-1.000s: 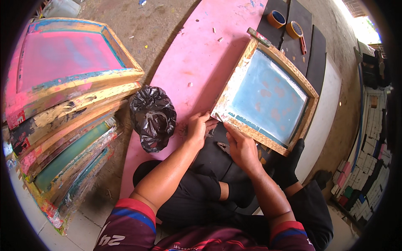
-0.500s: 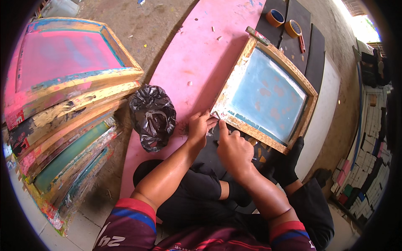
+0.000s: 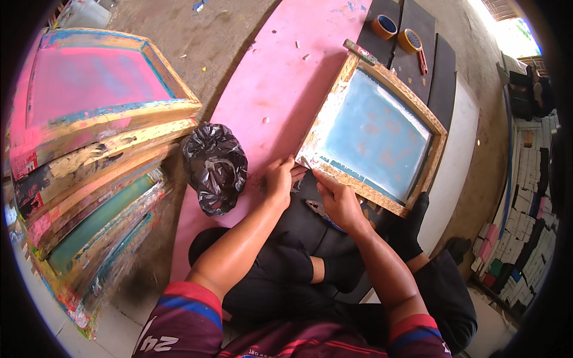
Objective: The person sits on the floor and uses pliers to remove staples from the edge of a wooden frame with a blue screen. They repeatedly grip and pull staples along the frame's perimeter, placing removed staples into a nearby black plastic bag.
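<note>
A wooden screen printing frame (image 3: 427, 110) with blue mesh lies tilted in front of me, its near left corner between my hands. My left hand (image 3: 279, 184) grips that corner, thumb at the edge and fingers stretched beneath. At the same corner my right hand (image 3: 341, 204) is closed, its index fingertip against the near rail; anything pinched there is too small to make out. Pliers (image 3: 316, 207) with blue handles lie on the dark mat, partly under my right wrist. My foot in a black sock (image 3: 416, 224) is by the frame's near right corner.
A crumpled black plastic bag (image 3: 216, 170) sits on the pink board (image 3: 250, 95). Stacked paint-stained frames (image 3: 113, 110) stand at left. Two tape rolls (image 3: 384, 27) and a red-handled cutter (image 3: 422, 61) lie beyond the frame. A small block (image 3: 360, 52) rests on its far corner.
My right hand has turned and curled, its pointing index finger now bent at the frame's edge. The pliers have come into view below it. My left hand stays at the corner.
</note>
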Available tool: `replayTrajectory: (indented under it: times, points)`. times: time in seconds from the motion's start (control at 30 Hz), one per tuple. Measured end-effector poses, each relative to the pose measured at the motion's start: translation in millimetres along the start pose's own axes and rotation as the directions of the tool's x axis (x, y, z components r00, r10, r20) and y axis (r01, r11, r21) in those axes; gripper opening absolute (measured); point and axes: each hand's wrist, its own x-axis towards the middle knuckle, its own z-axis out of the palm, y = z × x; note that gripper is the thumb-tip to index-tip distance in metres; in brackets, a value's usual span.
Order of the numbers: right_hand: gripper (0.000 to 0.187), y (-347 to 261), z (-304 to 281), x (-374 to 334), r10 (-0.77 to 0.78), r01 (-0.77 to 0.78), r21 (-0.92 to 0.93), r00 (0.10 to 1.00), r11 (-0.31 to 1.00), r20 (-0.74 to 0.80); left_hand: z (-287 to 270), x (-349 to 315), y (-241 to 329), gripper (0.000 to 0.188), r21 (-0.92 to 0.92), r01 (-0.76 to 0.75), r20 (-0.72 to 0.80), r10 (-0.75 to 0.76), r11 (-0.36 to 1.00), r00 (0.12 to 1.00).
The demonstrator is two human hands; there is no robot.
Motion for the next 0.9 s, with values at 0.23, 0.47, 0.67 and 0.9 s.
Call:
replayTrajectory:
  times: [0.23, 0.47, 0.67, 0.9]
  points:
    - [0.039, 13, -4, 5, 0.21, -0.265, 0.317, 0.958, 0.911, 0.197, -1, -3, 3, 0.028, -0.035, 0.002, 0.009, -0.002, 0.999, 1.0]
    - [0.036, 37, 19, 7, -0.033, 0.03, 0.391, 0.999, 0.92, 0.001, -2, -5, 4, 0.027, -0.008, 0.005, -0.005, -0.005, 1.0, 1.0]
    - [0.036, 25, 10, 6, 0.04, -0.059, 0.32, 0.997, 0.946, 0.065, 0, -5, 8, 0.027, -0.009, 0.021, -0.003, -0.021, 1.0, 1.0]
    - [0.036, -17, -20, 10, 0.365, -0.452, 0.358, 0.886, 0.817, 0.285, -7, 1, 2, 0.03, -0.008, 0.015, 0.031, -0.015, 1.0, 0.999]
